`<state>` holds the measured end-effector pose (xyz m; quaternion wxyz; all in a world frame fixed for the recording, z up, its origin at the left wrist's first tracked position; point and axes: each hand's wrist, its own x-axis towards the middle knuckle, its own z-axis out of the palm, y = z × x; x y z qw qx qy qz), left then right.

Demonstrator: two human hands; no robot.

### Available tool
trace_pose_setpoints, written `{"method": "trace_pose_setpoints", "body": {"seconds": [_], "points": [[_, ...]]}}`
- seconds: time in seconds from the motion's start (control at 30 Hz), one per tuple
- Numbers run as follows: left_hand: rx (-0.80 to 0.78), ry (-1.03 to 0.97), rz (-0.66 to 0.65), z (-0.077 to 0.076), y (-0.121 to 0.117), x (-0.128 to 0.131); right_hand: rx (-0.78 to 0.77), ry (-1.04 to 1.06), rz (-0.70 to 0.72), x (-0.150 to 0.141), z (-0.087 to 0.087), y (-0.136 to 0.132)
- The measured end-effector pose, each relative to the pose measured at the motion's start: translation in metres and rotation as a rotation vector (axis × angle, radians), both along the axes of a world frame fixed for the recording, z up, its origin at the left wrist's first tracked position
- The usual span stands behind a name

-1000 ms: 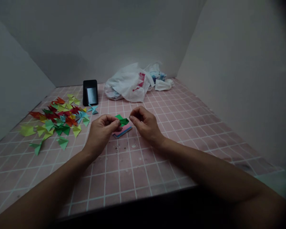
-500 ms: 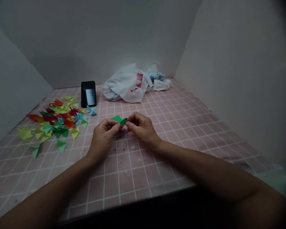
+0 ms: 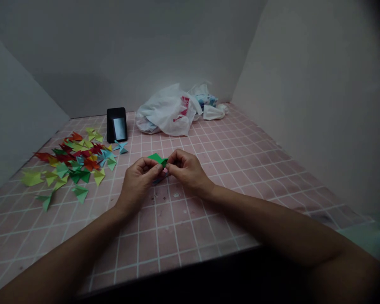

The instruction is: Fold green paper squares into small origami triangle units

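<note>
Between my two hands is a small piece of green origami paper [image 3: 158, 158], partly folded. My left hand [image 3: 142, 176] pinches its near left part between thumb and fingers. With thumb and fingertips closed, my right hand [image 3: 187, 169] grips the right tip of the same paper. Fingers cover much of the folded part. Just below the hands, partly hidden by them, a small stack of coloured paper [image 3: 161, 179] lies on the pink checked tablecloth [image 3: 209, 236].
Several folded paper pieces [image 3: 79, 175] in red, yellow, green and blue lie spread at the left. Behind them a black phone [image 3: 116, 125] stands upright. A white plastic bag [image 3: 167, 110] and a blue-patterned packet [image 3: 207, 100] rest near the back wall.
The green paper has shifted slightly between my fingertips, and my right fingers sit closer over its right tip. Both hands stay in nearly the same place.
</note>
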<state>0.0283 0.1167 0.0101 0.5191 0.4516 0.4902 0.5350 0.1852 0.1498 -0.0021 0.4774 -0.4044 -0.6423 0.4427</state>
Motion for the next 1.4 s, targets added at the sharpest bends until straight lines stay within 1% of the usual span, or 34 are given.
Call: {"method": "trace_pose_setpoints", "body": {"seconds": [0.1, 0.2, 0.47, 0.73, 0.87, 1.0, 1.13, 1.2, 1.23, 1.33, 1.4], "points": [[-0.001, -0.008, -0.002, -0.001, -0.001, 0.0, 0.003, -0.003, 0.008, 0.0, 0.0, -0.001], [-0.02, -0.06, 0.002, -0.001, -0.002, 0.002, -0.029, 0.032, 0.012, -0.001, 0.0, -0.002], [-0.013, -0.072, 0.042, -0.006, 0.0, 0.002, -0.098, 0.269, 0.088, -0.005, -0.007, 0.001], [0.013, -0.02, 0.027, -0.009, 0.0, 0.001, -0.144, 0.328, 0.125, -0.005, -0.007, 0.001], [0.029, 0.013, 0.03, -0.008, 0.0, 0.001, -0.139, 0.338, 0.141, -0.004, -0.004, 0.0], [0.063, 0.047, 0.011, -0.006, 0.0, 0.002, -0.177, 0.355, 0.143, -0.004, -0.003, -0.001], [0.144, 0.127, -0.018, -0.008, 0.0, 0.001, -0.251, 0.397, 0.15, -0.002, -0.003, -0.002], [0.23, 0.232, -0.021, -0.011, 0.002, -0.001, -0.313, 0.438, 0.157, -0.002, -0.003, -0.002], [0.296, 0.308, -0.015, -0.012, 0.003, -0.003, -0.349, 0.463, 0.159, -0.002, -0.002, -0.002], [0.562, 0.585, 0.004, -0.013, 0.007, -0.009, -0.459, 0.55, 0.177, -0.001, -0.001, -0.001], [0.708, 0.699, -0.014, -0.013, 0.01, -0.013, -0.523, 0.593, 0.196, 0.0, 0.0, -0.001]]}}
